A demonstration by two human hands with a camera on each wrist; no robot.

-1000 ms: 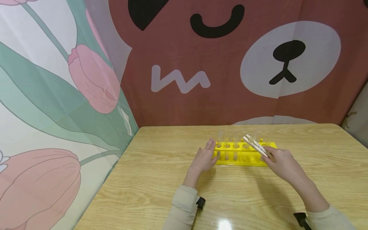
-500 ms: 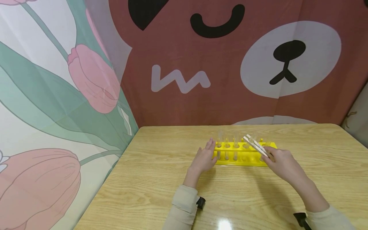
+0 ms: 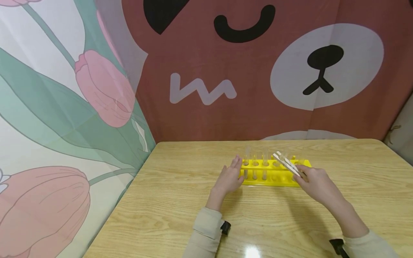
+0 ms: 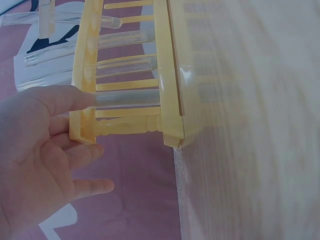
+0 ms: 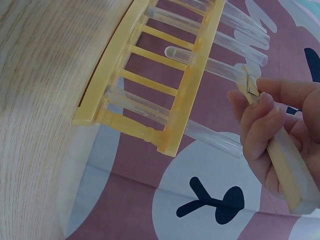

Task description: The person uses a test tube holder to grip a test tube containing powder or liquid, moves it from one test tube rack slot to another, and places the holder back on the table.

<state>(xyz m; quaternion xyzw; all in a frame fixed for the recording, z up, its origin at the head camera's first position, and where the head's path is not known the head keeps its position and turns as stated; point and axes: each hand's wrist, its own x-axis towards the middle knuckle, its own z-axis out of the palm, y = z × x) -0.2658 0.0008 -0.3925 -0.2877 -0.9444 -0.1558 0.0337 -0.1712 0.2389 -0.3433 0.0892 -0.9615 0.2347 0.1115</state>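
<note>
In the head view, a wooden test-tube clamp [image 3: 286,164], slanted forward-left, is gripped in the right hand's [image 3: 317,184] curled fingers. By it a clear test tube [image 5: 217,67] is held nearly upright, mouth up, its bottom between the yellow test-tube rack's [image 3: 270,168] tiers. The rack, stretched lengthwise between the hands, is held at its end by the left hand's [image 3: 227,178] thumb and fingers. No shift is seen since a second before.

the cream sleeves [image 3: 204,233] each have a black fitting [image 3: 226,228] alongside.

Arms [image 3: 204,231] outstretched, left grip [image 3: 228,178] straighter-fingered, right grip [image 3: 317,183] curled
</note>
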